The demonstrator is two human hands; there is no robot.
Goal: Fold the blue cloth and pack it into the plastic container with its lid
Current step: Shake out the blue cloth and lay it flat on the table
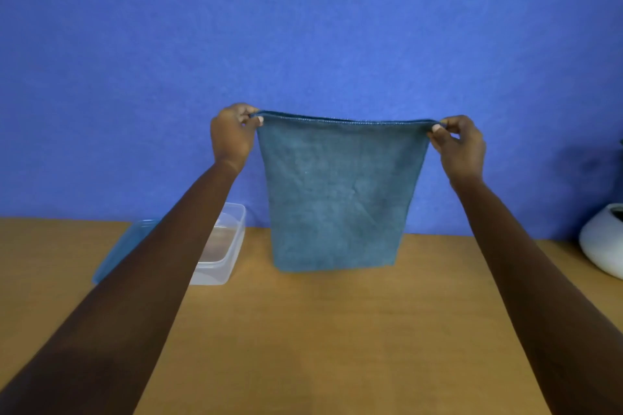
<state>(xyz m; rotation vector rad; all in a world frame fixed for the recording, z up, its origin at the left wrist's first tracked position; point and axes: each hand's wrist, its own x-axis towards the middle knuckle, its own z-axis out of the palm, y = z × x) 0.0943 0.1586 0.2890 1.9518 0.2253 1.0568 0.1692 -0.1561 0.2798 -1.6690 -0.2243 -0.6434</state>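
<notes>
No readable text, labels, brands, numbers or signs appear on the cloth (340, 192), the container (224, 246), its lid (121, 253) or anywhere else.

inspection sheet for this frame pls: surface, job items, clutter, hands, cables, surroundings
Surface: wooden table, bare in the middle.
Job's things: blue cloth held up by its top corners, hanging flat, bottom edge close to the table; contact cannot be told. Clear container open at left, partly hidden by the left arm. Blue lid lying beside it, further left.
Clutter: white vase at right edge.
Hands: left hand and right hand each pinch a top corner with the fingers.
Cables: nothing seen.
Surroundings: blue wall behind the table.
</notes>
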